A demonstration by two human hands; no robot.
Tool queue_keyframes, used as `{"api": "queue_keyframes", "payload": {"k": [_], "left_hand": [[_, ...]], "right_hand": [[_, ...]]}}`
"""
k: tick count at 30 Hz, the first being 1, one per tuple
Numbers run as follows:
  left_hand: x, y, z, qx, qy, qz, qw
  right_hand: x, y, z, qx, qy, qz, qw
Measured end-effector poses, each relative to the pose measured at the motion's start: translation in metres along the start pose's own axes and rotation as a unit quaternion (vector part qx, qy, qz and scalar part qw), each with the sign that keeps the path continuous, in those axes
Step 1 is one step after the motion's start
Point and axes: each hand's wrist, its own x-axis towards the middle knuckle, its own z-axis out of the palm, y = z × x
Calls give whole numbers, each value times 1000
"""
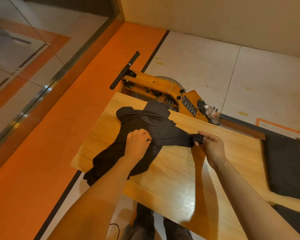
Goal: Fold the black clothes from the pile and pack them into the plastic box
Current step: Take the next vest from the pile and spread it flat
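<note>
Although it covers much of the table's left end, the cloth looks light and easy to move.

Garment: a black garment (145,130), crumpled, lies on the left part of the wooden table (189,179); its lower edge hangs over the table's left side.
Feel: I judge it soft, thin and limp. It will not keep a shape by itself, it will wrinkle, and it may slide on the smooth wood.
Left hand: the left hand (138,143) lies on the middle of the garment with the fingers curled; it seems to gather a bit of cloth, but I cannot tell this surely.
Right hand: the right hand (210,144) pinches the end of a sleeve that is stretched to the right.
Where to hold: the sleeve end and the shoulder seams seem best, so the cloth can be pulled flat. A hold in the middle only makes a bunch.
Other cloth: a flat dark piece (284,165) lies at the table's right end, well apart from the garment.
Box: no plastic box is in view.
Table: pale wood with fine grain, a little shiny.
Room: an orange strip of floor (50,144) runs on the left, pale tiles beyond. A wooden machine (161,89) with a black handle stands behind the table, and a water bottle (210,112) rests beside it.
</note>
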Motion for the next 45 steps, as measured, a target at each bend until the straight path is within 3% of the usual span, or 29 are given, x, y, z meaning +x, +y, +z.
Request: {"api": "queue_keyframes", "payload": {"k": [8, 16, 24, 32, 38, 45], "left_hand": [[6, -27, -17, -38, 36, -56, 997], [4, -10, -9, -81, 44, -21, 996], [10, 37, -1, -209, 34, 67, 975], [19, 62, 1, -239, -103, 67, 963], [26, 77, 4, -373, -149, -8, 916], [26, 87, 8, -310, -125, 36, 942]], "right_hand": [[-1, 0, 25, -126, -38, -84, 988], [-3, -1, 36, -263, -54, -208, 941], [-3, -7, 33, -199, -59, -183, 961], [-6, -8, 24, -204, -121, -193, 952], [-8, -9, 16, -152, -109, -171, 968], [-4, -14, 7, -75, -59, -143, 985]]}}
